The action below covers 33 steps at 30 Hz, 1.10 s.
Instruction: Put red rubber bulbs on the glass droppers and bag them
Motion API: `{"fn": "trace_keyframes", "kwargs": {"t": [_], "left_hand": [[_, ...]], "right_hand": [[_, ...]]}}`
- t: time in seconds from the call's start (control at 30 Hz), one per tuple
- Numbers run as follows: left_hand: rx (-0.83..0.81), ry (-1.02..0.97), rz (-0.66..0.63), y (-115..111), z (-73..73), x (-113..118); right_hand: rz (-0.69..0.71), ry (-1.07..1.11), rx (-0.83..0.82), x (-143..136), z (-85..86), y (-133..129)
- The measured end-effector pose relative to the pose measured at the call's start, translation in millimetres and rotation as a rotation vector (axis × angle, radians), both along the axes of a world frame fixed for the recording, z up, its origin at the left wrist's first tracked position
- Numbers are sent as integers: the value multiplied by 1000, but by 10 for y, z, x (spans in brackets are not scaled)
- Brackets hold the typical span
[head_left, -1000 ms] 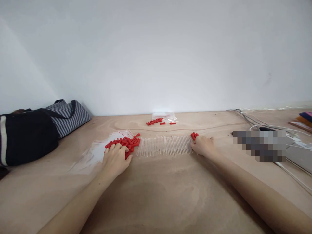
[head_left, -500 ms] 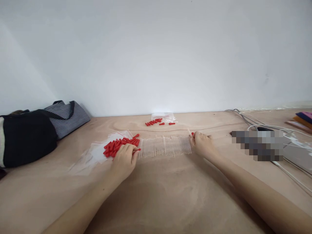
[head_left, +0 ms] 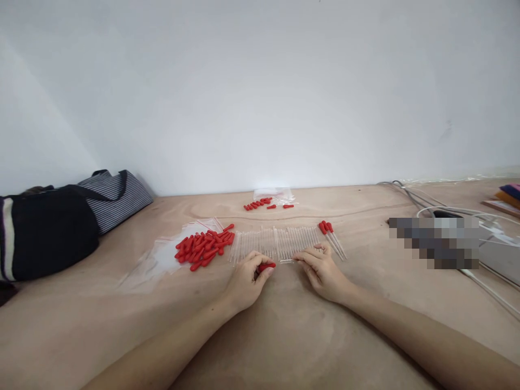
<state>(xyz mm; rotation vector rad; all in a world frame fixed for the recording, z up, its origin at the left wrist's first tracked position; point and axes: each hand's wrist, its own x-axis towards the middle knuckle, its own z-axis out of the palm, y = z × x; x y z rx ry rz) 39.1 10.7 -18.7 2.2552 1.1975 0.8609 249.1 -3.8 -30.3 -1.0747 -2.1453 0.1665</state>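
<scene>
My left hand [head_left: 251,277] is closed on a red rubber dropper bulb [head_left: 267,266], its open end facing right. Across a small gap, my right hand [head_left: 323,273] pinches a thin clear pipette tube [head_left: 286,262] that points left, toward the bulb. Behind both hands, many clear tubes [head_left: 254,242] lie side by side in a row. A heap of red bulbs [head_left: 203,248] rests to the left of that row. Several droppers [head_left: 333,241], clear tubes with red bulbs on their ends, lie just beyond the right hand.
Clear plastic bags [head_left: 150,265] lie under and beside the bulb heap. Farther back are more red bulbs [head_left: 257,204] and a small bag [head_left: 273,194]. A black bag [head_left: 52,233] and a striped bag [head_left: 108,197] stand left. Cables [head_left: 410,197] lie right, near a blurred-out object.
My left hand has moved right from the heap, carrying a bulb. The right hand has released a dropper beside the others, come nearer and left, and taken a tube.
</scene>
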Motion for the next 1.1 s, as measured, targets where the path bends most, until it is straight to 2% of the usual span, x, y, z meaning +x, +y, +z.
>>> {"fn": "trace_keyframes", "kwargs": {"t": [0.27, 0.5, 0.63, 0.87, 1.1], "left_hand": [[-67, -78, -7, -14, -30, 8], [-199, -292, 3, -3, -128, 21], [-221, -367, 38, -5, -137, 36], [-193, -355, 23, -24, -146, 13], [-88, -208, -14, -66, -144, 4]], "right_hand": [[6, 14, -42, -89, -19, -32], [45, 52, -10, -135, -46, -42], [53, 67, 22, -161, -39, -65], [84, 47, 106, -131, -17, -61], [111, -28, 245, -56, -13, -32]]}}
